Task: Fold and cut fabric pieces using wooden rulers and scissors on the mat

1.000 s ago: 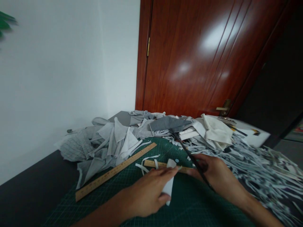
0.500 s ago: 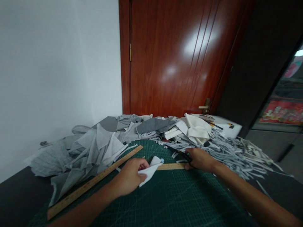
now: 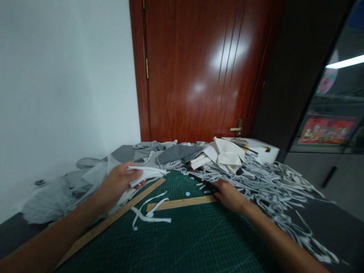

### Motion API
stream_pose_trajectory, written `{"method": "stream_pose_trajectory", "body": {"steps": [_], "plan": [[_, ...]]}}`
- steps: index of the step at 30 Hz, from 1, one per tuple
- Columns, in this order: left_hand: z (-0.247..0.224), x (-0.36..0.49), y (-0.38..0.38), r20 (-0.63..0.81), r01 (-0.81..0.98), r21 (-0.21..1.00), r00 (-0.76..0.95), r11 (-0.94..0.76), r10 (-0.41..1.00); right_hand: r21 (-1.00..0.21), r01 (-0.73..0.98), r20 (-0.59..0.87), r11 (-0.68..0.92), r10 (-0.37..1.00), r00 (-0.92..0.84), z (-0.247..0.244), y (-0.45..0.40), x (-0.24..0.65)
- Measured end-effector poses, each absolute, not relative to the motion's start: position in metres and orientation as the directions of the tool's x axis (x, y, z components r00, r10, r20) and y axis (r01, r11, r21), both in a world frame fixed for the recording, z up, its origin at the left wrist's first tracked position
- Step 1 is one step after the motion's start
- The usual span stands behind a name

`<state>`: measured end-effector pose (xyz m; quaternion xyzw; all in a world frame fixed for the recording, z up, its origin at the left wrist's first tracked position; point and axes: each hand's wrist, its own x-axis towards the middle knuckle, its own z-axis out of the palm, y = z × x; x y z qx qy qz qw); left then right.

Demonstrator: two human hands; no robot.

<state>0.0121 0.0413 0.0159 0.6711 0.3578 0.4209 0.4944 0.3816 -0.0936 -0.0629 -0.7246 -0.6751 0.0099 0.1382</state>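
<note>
My left hand (image 3: 123,180), closed, holds a piece of white fabric (image 3: 150,172) above the edge of the grey fabric pile on the left. My right hand (image 3: 229,194) is wrapped round the handles of dark scissors (image 3: 202,181), whose tips point toward the back of the mat. Beneath the scissors, the right end of a wooden ruler (image 3: 182,203) meets my right hand. Several narrow white fabric strips (image 3: 153,219) lie crossed on the green cutting mat (image 3: 182,242), partly over the ruler. A small pale blue disc (image 3: 187,193) rests just above the ruler.
A longer wooden ruler (image 3: 119,212) slants along the mat's left side. Grey fabric (image 3: 42,201) is heaped on the left, with cream cloth (image 3: 229,155) at the back. Many cut strips (image 3: 273,189) spread over the right, near a white box (image 3: 265,149).
My left hand has moved up and left with the white fabric. Loose strips now show on the mat and ruler where it was. My view has shifted slightly right.
</note>
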Motion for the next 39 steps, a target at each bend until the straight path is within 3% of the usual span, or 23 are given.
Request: {"method": "stream_pose_trajectory", "body": {"steps": [6,13,17,22,25,29,34,39], "plan": [[0.061,-0.021,0.053,0.292,0.055,0.945,0.303,-0.323,0.907,-0.23,0.973,0.215,-0.019,0.974,0.069,-0.08,-0.093,0.385],[0.05,0.058,0.026,0.222,0.035,0.951,0.62,-0.309,0.753,-0.205,0.978,0.244,-0.036,0.966,0.086,-0.087,-0.095,0.385],[0.041,0.082,0.031,0.225,0.097,0.918,0.674,-0.386,0.704,-0.211,0.977,0.278,-0.02,0.957,0.079,-0.085,-0.097,0.383],[0.024,0.067,0.049,0.187,0.348,0.757,0.696,-0.553,0.693,-0.189,0.971,0.302,0.144,0.95,-0.082,-0.07,-0.092,0.365],[0.008,0.051,0.043,0.106,0.476,0.612,0.742,-0.632,0.662,-0.183,0.929,0.21,0.321,0.936,-0.282,-0.059,-0.081,0.349],[-0.013,0.033,0.022,0.015,0.543,0.487,0.778,-0.685,0.628,-0.199,0.889,0.082,0.412,0.911,-0.404,-0.05,-0.058,0.336],[-0.03,0.021,0.008,0.0,0.573,0.419,0.776,-0.704,0.631,-0.239,0.901,0.038,0.363,0.93,-0.365,-0.04,-0.037,0.338],[-0.035,0.02,0.008,0.009,0.594,0.455,0.742,-0.664,0.67,-0.341,0.912,0.119,0.226,0.973,-0.197,-0.028,-0.041,0.349]]}}
